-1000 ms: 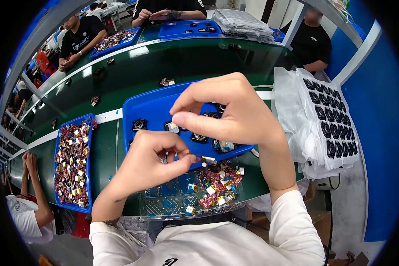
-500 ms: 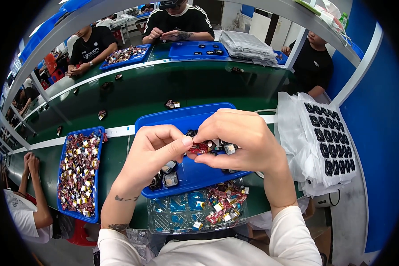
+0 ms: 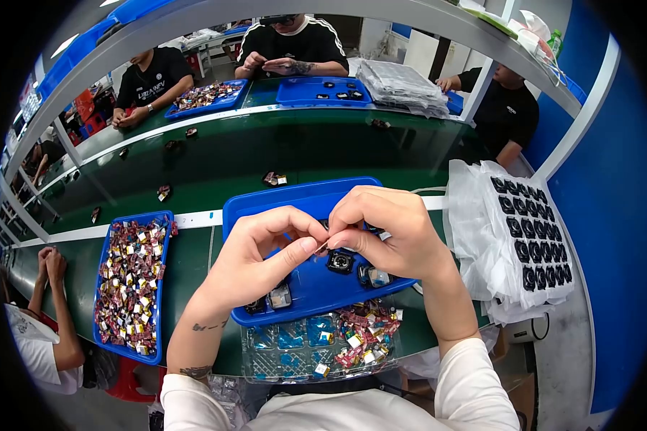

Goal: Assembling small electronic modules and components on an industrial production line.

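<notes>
Both of your hands meet at the frame's centre over the blue tray (image 3: 266, 205): your left hand (image 3: 255, 258) and right hand (image 3: 388, 233) pinch one small, thin part (image 3: 322, 246) between thumb and fingertips, just above the black square components (image 3: 340, 261) lying below.

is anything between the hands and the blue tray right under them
Nothing visible does. The left hand and right hand meet fingertip to fingertip above the blue tray, pinching something small I cannot make out. Only small dark square parts lie in the tray below.
</notes>
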Demonstrator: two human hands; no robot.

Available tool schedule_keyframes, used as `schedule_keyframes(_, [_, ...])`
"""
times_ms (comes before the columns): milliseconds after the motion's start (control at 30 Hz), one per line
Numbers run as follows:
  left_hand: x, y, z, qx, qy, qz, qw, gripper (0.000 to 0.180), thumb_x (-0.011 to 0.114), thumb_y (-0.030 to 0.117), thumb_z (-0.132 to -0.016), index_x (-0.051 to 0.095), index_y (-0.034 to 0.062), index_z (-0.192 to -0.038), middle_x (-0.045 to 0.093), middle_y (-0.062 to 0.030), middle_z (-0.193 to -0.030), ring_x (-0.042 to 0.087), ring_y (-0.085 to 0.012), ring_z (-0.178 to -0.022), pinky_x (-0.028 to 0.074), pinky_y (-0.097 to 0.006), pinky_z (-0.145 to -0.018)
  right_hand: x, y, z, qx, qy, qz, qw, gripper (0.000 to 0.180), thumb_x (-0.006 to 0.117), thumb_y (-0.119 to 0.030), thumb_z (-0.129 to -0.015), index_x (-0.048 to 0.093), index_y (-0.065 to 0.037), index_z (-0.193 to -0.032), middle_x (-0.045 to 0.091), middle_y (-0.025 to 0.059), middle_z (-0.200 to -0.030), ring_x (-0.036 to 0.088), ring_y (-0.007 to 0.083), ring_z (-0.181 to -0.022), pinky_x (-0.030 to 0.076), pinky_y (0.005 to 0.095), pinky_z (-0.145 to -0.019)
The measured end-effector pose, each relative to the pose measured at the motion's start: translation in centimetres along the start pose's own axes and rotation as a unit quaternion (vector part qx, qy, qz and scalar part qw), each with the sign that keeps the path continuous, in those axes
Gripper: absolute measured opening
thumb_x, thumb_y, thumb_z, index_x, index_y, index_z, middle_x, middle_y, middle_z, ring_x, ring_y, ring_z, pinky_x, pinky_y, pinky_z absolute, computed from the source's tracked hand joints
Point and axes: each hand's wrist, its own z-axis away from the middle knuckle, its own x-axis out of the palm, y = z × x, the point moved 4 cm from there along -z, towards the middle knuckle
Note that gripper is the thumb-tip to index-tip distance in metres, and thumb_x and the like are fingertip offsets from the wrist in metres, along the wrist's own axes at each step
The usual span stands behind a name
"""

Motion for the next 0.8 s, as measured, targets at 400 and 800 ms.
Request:
schedule_keyframes(400, [-1.0, 0.6, -0.2, 0.022, 0.006, -0.058, 0.998, 0.009, 0.067, 0.007, -0.082, 0.059, 0.0027, -0.083, 0.059, -0.0017, -0.083, 0.054, -0.0082, -0.078, 0.044, -0.023, -0.069, 0.5, 1.5, 0.3, 0.130, -0.011, -0.150, 0.980, 0.010, 0.069, -0.004, -0.079, 0.060, -0.001, -0.080, 0.061, 0.0057, -0.075, 0.058, 0.0149, -0.066, 0.045, 0.0247, -0.058])
schedule_keyframes(800, [-0.5, 1.5, -0.6, -0.057, 0.042, 0.047, 0.996, 0.024, 0.067, 0.003, -0.082, 0.060, -0.0022, -0.104, 0.063, -0.0055, -0.093, 0.060, -0.0093, -0.087, 0.049, -0.023, -0.077, 0.5, 1.0, 0.5, 0.145, 0.002, -0.066, 0.987, 0.008, 0.066, -0.005, -0.083, 0.060, 0.000, -0.084, 0.059, 0.0072, -0.075, 0.058, 0.0147, -0.062, 0.045, 0.0269, -0.054])
